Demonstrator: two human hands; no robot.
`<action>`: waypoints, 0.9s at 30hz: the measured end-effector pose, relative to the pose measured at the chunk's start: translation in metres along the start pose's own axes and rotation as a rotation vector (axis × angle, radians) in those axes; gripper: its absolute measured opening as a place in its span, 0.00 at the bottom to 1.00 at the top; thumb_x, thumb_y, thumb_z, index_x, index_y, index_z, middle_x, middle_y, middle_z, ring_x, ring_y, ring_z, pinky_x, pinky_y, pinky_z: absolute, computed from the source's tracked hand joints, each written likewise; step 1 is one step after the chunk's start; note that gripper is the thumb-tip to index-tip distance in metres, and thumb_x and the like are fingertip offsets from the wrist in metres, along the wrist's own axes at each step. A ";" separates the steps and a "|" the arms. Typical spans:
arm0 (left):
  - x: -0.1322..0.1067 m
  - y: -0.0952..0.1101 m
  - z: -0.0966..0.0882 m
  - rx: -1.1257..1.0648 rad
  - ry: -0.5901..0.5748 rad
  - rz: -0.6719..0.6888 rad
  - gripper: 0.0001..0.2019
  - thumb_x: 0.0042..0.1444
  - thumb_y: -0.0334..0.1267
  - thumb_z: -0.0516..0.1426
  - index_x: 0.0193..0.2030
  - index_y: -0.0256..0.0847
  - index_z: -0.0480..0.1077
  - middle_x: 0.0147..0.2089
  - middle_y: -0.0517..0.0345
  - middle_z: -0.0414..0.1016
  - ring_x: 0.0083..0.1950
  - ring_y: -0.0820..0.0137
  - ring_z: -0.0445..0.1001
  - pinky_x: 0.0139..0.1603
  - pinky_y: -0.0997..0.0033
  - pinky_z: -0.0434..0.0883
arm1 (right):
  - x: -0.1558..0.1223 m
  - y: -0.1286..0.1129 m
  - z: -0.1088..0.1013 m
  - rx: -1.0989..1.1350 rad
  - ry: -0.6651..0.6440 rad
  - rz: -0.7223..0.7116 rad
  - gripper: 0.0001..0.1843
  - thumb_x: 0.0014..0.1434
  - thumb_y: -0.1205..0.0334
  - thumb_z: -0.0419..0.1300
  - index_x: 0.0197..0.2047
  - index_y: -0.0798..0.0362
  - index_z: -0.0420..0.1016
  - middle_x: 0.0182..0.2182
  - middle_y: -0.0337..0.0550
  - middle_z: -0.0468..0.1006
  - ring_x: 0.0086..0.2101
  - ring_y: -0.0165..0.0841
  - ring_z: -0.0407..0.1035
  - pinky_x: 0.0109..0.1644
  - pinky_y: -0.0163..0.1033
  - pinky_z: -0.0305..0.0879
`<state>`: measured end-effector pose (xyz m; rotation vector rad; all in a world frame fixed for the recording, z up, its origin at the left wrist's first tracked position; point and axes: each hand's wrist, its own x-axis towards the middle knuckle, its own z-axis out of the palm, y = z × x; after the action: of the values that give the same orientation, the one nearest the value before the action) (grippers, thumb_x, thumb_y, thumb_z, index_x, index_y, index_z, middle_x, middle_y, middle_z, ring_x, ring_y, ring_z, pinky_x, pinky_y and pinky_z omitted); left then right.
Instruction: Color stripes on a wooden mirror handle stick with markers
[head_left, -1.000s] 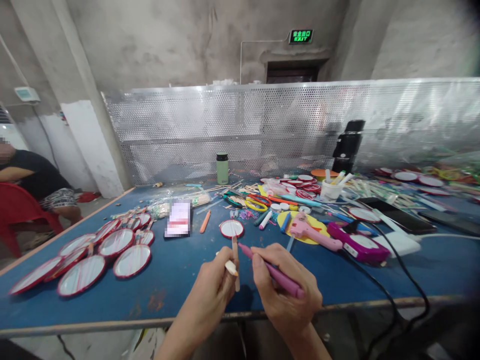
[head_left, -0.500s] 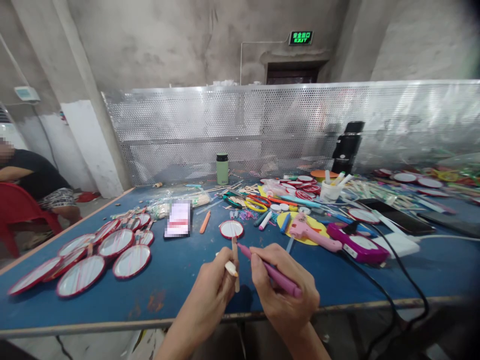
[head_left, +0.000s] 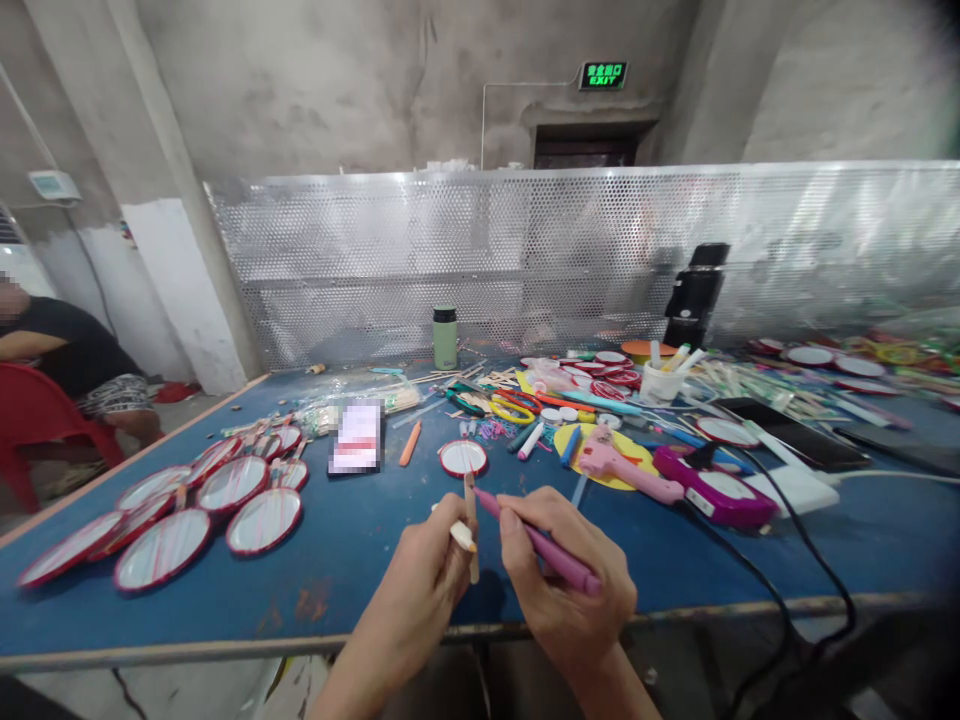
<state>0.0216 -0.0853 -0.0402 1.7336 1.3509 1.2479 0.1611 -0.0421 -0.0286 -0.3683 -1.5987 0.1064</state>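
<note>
From the head camera, both hands are low in the middle, just over the near edge of the blue surface [head_left: 352, 560]. The left hand [head_left: 416, 590] is closed around a thin wooden stick [head_left: 470, 503] and holds it standing up. A second small pale piece pokes out between the same fingers, but what it is cannot be told. The right hand [head_left: 574, 590] grips a pink marker [head_left: 555, 558] like a pencil. The marker's tip touches the stick near its top end.

It looks like the person is drawing or coloring on the stick. This step needs the left hand to keep the stick from wobbling while the marker tip stays on the thin wood.

Just behind the stick lies a small round disc [head_left: 463, 457] with a red rim. Many bigger red-rimmed discs [head_left: 259, 520] lie in a bunch to the left. To the right are a pink glue gun [head_left: 622, 468] and a purple glue gun [head_left: 720, 497] with black cords. Farther back are a white cup [head_left: 663, 380] of pens and a green bottle [head_left: 444, 338]. Another person [head_left: 75, 360] sits on a red chair far to the left.
</note>
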 end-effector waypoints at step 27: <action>-0.001 -0.001 0.001 -0.009 -0.001 -0.004 0.13 0.70 0.41 0.46 0.32 0.43 0.57 0.24 0.70 0.58 0.25 0.76 0.52 0.26 0.78 0.53 | 0.000 0.003 0.002 0.034 -0.001 0.011 0.12 0.57 0.79 0.60 0.41 0.55 0.76 0.29 0.40 0.78 0.28 0.28 0.72 0.34 0.34 0.69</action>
<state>0.0220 -0.0856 -0.0416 1.7246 1.3452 1.2488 0.1593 -0.0390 -0.0298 -0.3506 -1.5945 0.1415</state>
